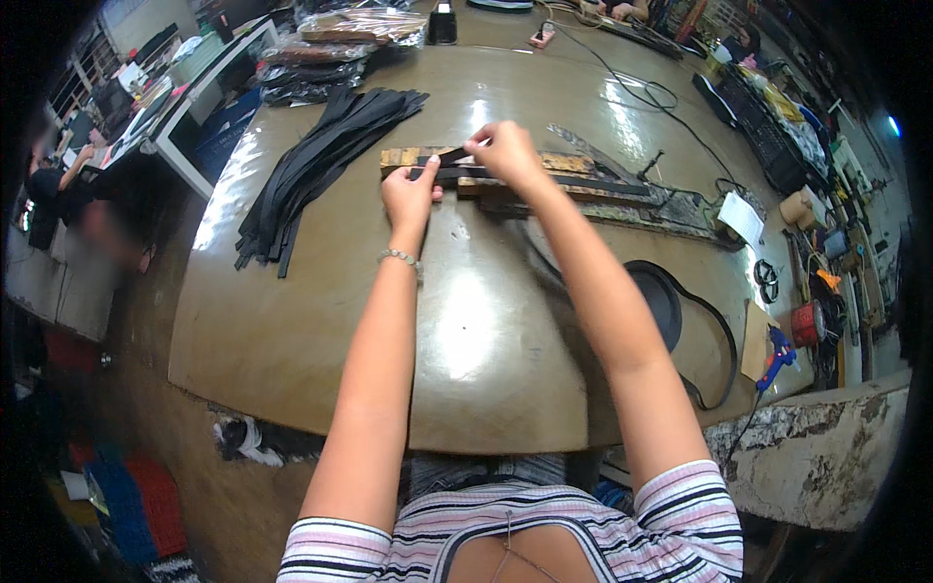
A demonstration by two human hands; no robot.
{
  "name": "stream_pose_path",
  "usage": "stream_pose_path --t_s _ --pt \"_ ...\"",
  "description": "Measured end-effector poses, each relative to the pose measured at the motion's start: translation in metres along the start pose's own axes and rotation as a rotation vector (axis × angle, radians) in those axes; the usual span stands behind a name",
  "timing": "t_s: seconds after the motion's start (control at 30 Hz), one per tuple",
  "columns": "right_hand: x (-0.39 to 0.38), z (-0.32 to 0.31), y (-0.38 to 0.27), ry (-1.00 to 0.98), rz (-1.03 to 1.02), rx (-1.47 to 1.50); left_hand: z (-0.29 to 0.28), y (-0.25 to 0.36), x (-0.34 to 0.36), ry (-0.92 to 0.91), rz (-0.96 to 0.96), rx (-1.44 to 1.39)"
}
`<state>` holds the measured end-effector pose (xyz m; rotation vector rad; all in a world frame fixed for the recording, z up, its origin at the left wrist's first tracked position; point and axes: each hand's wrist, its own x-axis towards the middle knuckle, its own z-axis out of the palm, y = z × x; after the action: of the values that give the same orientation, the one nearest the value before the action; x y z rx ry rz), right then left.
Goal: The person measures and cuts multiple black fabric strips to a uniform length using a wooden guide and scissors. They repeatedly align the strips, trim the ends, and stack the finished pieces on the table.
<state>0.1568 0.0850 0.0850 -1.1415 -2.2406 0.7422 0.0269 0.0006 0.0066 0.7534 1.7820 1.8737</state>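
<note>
My left hand point(410, 197) is closed on a black strap point(607, 187) at the left end of a worn wooden board point(398, 158). My right hand point(501, 151), just right of it and a little higher, pinches a short raised length of black strap. The strap runs rightward along the board, onto a longer, stained jig point(622, 222) with a metal bar and upright pin. A bundle of flat black strips point(301, 180) lies on the table point(262, 330) to the left of my hands.
Bagged stacks point(311, 68) stand at the back left. A cable point(632, 87) crosses the back right. A round black pad point(651, 306), looped strap point(724, 340) and blue glue gun point(779, 355) lie at the right. Other people work at the far left point(58, 185) and back point(612, 10).
</note>
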Motion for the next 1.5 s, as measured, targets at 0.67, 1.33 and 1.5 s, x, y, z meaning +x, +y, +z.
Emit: stream_pose_path --t_s 0.67,1.33,1.5 --pt "-0.084 -0.185 0.267 0.294 0.219 0.124 -0.001 0.005 0.002 -0.043 -0.081 -0.045" --pt "0.005 0.028 -0.014 0.178 -0.029 0.041 -0.014 0.0 -0.004 -0.108 0.072 0.124" --pt "0.003 0.057 -0.009 0.217 0.019 0.006 -0.01 -0.003 0.007 -0.113 -0.057 -0.106"
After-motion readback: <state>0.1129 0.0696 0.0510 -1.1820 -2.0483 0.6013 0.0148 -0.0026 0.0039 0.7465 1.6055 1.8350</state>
